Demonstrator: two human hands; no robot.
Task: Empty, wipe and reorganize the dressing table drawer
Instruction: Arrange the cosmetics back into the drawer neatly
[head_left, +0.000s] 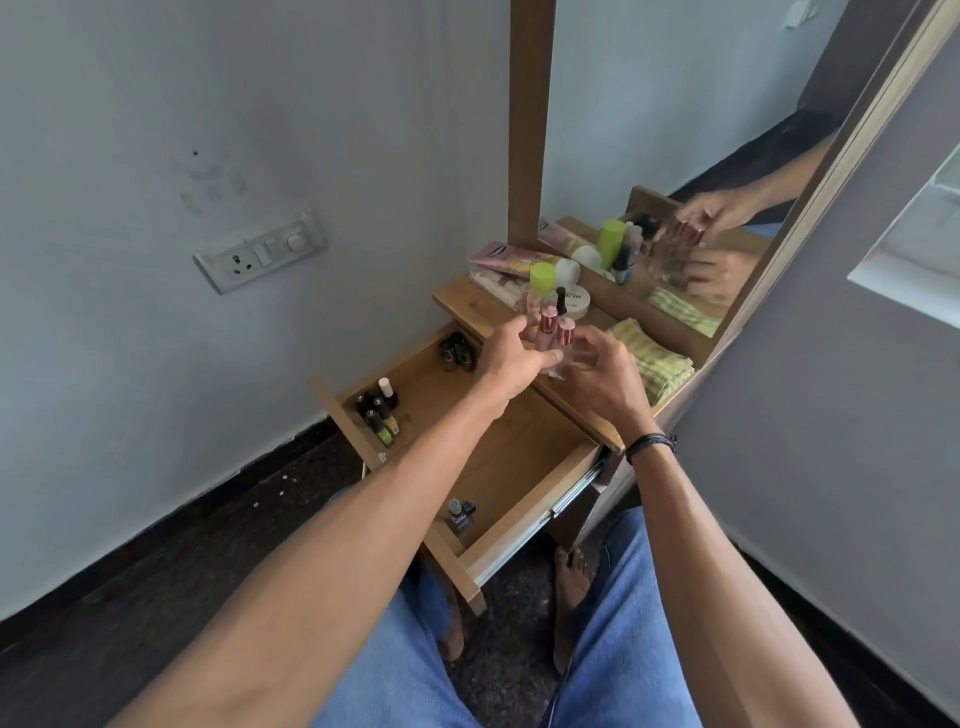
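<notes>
**Inspector:** State of the hands?

**Assessor:** The left grip (511, 358) and right grip (605, 374) are both curled round the two pink-capped bottles (557, 326). They hold the pair together just above the front edge of the table (457, 301), over the open drawer (530, 447).

**Inspector:** Hazards?

**Assessor:** In my judgement, two small bottles shared between two hands may slip. A drop would land in the drawer or on the dark floor (156, 597), and the clear bodies could well be glass. A careless set-down might topple the green-capped bottle (542, 278) or the white jar (576, 301) just behind. The drawer is not yet emptied: nail polish bottles (382, 410) stand in its left corner, with others in the far and near corners.

**Inspector:** Surface and room?

**Assessor:** It is a wooden table against a pale wall with a switch plate (260, 254), and a mirror (675, 156) stands above. A pink tube (506, 260) lies at the back and a folded checked cloth (654, 358) on the right.
</notes>
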